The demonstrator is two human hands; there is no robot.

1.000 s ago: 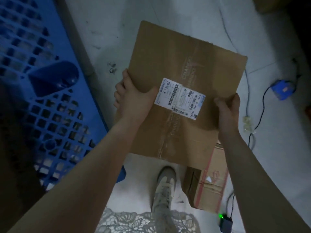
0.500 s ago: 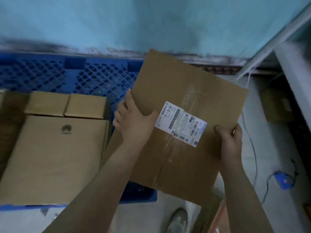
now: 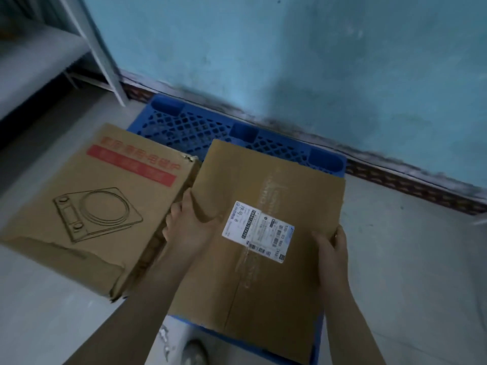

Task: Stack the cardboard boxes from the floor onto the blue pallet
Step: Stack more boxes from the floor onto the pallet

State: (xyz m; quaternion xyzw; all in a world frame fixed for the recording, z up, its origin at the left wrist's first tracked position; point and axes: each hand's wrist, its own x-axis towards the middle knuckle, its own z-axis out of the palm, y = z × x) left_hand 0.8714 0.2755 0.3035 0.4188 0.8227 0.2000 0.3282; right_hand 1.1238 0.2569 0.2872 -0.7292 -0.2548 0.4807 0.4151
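Observation:
I hold a flat brown cardboard box (image 3: 263, 185) with a white shipping label (image 3: 259, 231) on top, over the right part of the blue pallet (image 3: 184, 130). My left hand (image 3: 188, 225) grips its left edge and my right hand (image 3: 333, 245) grips its right edge. Whether the box rests on the pallet or hangs just above it cannot be told. To its left lies a second cardboard box (image 3: 89, 206) with red print and a line drawing of a cooker, close beside my left hand.
The pallet stands against a light blue wall (image 3: 290, 61). A white shelf frame (image 3: 100, 48) stands at the back left. Grey floor (image 3: 408, 259) lies to the right and in front. My shoe (image 3: 193, 353) shows at the bottom edge.
My view swung from the floor to the pallet by the wall. Both hands have carried the labelled box over the pallet's right part, beside the printed box. The grip is unchanged.

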